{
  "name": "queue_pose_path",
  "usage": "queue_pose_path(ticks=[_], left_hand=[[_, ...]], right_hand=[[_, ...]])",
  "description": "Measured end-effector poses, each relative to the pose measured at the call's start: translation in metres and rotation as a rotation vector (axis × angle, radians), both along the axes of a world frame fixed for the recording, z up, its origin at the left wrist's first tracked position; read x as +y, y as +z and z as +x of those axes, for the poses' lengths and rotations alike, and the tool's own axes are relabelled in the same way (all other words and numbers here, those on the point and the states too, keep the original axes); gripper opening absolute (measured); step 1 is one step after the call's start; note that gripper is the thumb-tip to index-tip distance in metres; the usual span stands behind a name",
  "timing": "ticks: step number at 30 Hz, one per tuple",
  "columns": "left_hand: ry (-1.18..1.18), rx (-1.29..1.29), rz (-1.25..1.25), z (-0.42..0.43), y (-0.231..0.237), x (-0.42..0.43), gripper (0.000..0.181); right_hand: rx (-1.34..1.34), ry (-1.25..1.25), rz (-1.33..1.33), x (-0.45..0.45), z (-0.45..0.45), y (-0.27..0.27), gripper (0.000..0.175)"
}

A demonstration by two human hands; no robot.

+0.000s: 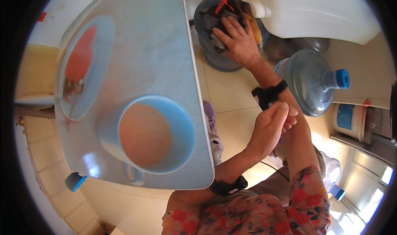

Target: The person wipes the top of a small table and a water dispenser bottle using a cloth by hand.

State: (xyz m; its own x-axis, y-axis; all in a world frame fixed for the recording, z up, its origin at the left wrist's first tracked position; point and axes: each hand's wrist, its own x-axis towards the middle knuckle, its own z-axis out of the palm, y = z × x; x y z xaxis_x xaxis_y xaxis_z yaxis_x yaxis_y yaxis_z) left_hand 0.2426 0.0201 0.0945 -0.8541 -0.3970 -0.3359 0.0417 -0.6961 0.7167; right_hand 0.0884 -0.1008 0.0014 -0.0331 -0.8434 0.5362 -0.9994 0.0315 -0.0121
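My right hand reaches forward with its fingers spread over a tub-like blue-tinted clear plastic container on the floor. The fingertips rest on a dark, partly grey bundle inside it; the hand is slightly blurred. A red ribbon-like strip and something orange-yellow lie by the bundle. My left hand is by my right forearm, fingers curled in, with nothing visible in them. Black straps with small devices circle both wrists.
A tabletop printed with a cup and plate fills the left. Large water bottles lie to the right. A big white plastic jug hangs over the upper right. A labelled bucket is at far right. My shoe is beside the table.
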Motion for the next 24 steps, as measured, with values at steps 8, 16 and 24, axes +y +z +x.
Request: queue_pose_path(ticks=[8,16,24], left_hand=[[-0.069,0.028,0.008,0.011,-0.003,0.001,0.038],[-0.072,0.013,0.043,0.009,-0.008,-0.006,0.036],[-0.074,0.08,0.016,0.005,-0.003,0.002,0.035]], right_hand=[[-0.509,-0.383,-0.356,0.031,-0.052,-0.043,0.053],[-1.416,-0.331,-0.448,0.025,-0.132,-0.04,0.018],[-1.533,-0.464,-0.627,0.034,-0.05,-0.053,0.022]])
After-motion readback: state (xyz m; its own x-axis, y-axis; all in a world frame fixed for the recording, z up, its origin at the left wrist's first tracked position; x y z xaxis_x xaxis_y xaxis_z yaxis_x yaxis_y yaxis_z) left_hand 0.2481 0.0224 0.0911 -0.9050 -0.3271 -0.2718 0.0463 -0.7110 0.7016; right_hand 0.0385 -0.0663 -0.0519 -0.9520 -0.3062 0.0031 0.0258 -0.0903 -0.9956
